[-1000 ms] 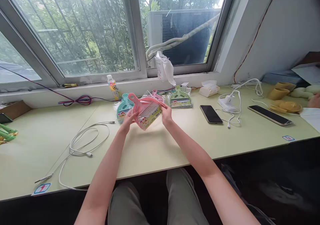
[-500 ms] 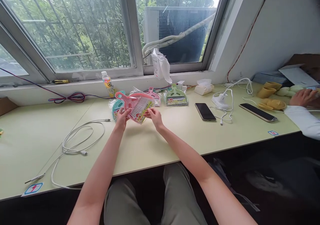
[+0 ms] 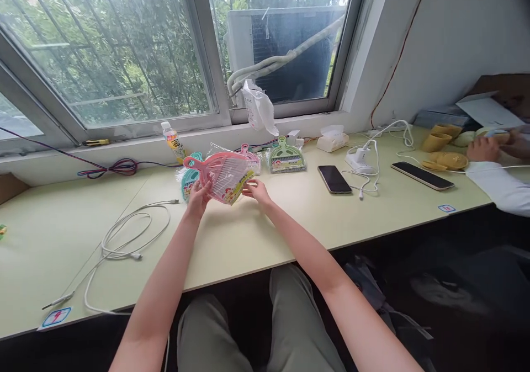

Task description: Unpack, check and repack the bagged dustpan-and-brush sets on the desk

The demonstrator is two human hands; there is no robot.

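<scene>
A pink dustpan and brush set [image 3: 226, 176] in clear wrap is held tilted above the table, its handle to the upper left. My left hand [image 3: 199, 195] is closed around its lower left side, near the handle. At the lower right corner, by the yellow printed label, the fingers of my right hand [image 3: 257, 191] close on the wrapped edge; some fingertips are hidden behind it. Behind the held set stand a teal dustpan set [image 3: 189, 183], partly covered, and another pink set [image 3: 250, 159]. To their right is a green dustpan set [image 3: 285, 158].
A drink bottle [image 3: 173, 142] stands by the window wall. A coiled white cable [image 3: 108, 239] lies on the left. Toward the right are a phone [image 3: 334, 179], a tissue pack [image 3: 332, 138], a power strip [image 3: 359, 160] and another phone [image 3: 421, 175]. A co-worker's hands [image 3: 484, 148] are at far right.
The view has shifted slightly. The pink set has turned a little, showing its label more fully, and my right fingers have slid lower and further behind its corner. The co-worker's hand has moved.
</scene>
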